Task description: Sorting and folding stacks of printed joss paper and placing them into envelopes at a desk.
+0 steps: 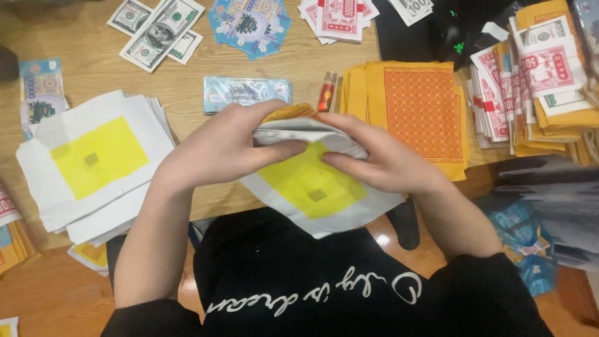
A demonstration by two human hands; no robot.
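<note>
My left hand (221, 146) and my right hand (380, 156) both grip a white paper sheet with a yellow square (312, 187), folding its top edge over a small bundle of orange papers (290, 112). The sheet hangs over the front edge of the wooden table (93, 68), above my lap. A stack of like white-and-yellow sheets (93, 162) lies to the left of my left hand.
A stack of orange patterned papers (421, 106) lies right of my hands, a red lighter (327, 90) and a bluish note bundle (246, 92) behind them. Banknote-like papers (156, 31) lie at the back. Red-and-white bundles (536, 68) are piled far right.
</note>
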